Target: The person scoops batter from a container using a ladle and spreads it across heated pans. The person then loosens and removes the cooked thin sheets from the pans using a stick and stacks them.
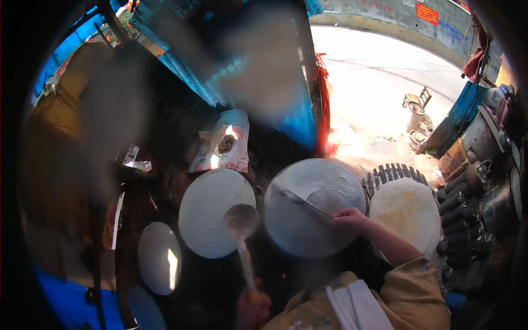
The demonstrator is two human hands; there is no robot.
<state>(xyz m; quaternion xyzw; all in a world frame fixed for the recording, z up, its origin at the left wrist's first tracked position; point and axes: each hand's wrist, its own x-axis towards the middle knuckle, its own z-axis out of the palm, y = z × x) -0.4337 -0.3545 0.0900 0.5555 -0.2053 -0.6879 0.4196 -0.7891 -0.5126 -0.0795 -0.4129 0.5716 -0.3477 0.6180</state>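
A ladle with a long pale handle is in my left hand, its fingers wrapped round the lower end. The ladle's bowl is over the right side of a round vessel of white liquid. My right hand grips a thin, flat stick-like tool. That tool reaches leftward across a wide round pan, where a thin whitish layer lies on the surface. Haze blurs the pan's details. To the right of my right hand lies a round white flatbread or pancake, browned in patches, on a dark slatted rack.
An oval white dish or lid stands at the left. Behind the vessel lies a printed bag with a dark clump on it. Dark cylinders, probably coal briquettes, are stacked at the right. A small chair stands outside.
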